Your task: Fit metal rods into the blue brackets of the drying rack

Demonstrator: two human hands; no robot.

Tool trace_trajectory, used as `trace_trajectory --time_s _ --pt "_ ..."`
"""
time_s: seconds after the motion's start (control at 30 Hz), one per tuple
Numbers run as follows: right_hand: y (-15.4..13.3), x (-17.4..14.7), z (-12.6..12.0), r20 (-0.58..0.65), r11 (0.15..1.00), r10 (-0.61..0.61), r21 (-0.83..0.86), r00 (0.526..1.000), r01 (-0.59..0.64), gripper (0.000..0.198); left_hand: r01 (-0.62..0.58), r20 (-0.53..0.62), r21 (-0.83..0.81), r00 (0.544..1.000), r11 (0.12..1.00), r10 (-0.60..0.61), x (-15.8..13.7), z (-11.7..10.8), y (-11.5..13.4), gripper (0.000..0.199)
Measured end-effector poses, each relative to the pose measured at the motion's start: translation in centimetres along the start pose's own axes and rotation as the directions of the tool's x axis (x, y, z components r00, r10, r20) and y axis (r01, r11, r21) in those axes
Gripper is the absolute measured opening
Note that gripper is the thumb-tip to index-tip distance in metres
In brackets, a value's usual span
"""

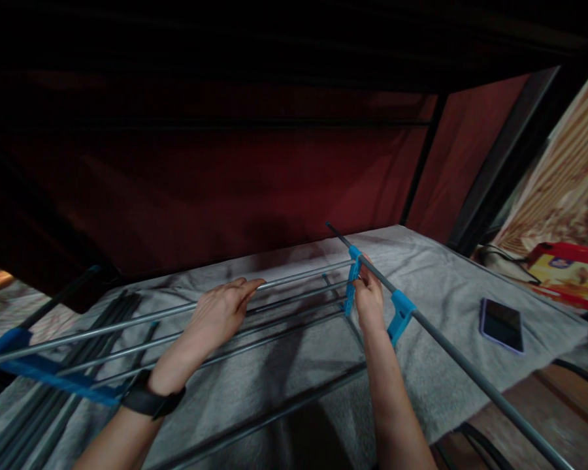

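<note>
My left hand (223,310) is closed over a grey metal rod (304,270), the uppermost of several roughly parallel rods. My right hand (369,294) grips a blue plastic bracket (351,277) at the right ends of these rods; part of its fingers is hidden behind the bracket. A long grey pole (465,356) runs through the top of this bracket and through a second blue bracket (402,314) just right of my right wrist. At the far left, another blue plastic piece (53,375) holds the rods' other ends.
A grey cloth (436,339) lies under the frame. Loose grey tubes (34,418) are bundled on the left. A phone (502,325) rests on the cloth at right, near a red and yellow package (568,274). Dark bars and a red panel (255,189) stand behind.
</note>
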State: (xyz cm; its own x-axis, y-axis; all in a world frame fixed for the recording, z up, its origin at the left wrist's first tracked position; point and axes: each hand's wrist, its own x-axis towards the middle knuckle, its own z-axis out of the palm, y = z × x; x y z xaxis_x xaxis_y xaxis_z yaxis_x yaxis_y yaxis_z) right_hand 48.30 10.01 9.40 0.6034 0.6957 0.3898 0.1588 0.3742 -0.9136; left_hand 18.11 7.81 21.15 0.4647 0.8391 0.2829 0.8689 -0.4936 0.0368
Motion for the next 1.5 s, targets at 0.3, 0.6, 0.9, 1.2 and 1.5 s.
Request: trace_trajectory --time_s 0.3,0.6,0.9,1.2,1.5 --pt "-0.3 -0.4 0.5 -0.022 1.0 -0.005 0.012 1.0 0.005 0.058 -0.026 -0.013 0.038 1.0 0.999 0.026 0.0 0.3 0.2 0.041" --pt "-0.5 -2.8 1.7 -0.298 0.952 -0.24 -0.261 0.924 0.163 0.027 -0.072 -0.011 0.004 0.997 0.997 0.072 0.0 -0.5 0.5 0.035" --pt "-6.0 -7.2 5.8 0.404 0.567 -0.553 -0.458 0.729 0.684 0.043 -0.103 0.003 -0.082 0.995 0.991 0.104 -0.1 -0.1 -0.3 0.04" --pt "-4.4 -5.3 5.5 0.394 0.487 -0.61 -0.499 0.688 0.717 0.031 -0.199 0.077 0.025 0.977 0.98 0.196 -2.0 -2.4 -1.1 0.044" --pt "-3.6 -4.6 5.2 0.398 0.496 -0.642 -0.437 0.656 0.75 0.031 0.586 -0.059 -0.63 0.617 0.509 -0.784 -10.5 -11.3 -15.4 0.032"
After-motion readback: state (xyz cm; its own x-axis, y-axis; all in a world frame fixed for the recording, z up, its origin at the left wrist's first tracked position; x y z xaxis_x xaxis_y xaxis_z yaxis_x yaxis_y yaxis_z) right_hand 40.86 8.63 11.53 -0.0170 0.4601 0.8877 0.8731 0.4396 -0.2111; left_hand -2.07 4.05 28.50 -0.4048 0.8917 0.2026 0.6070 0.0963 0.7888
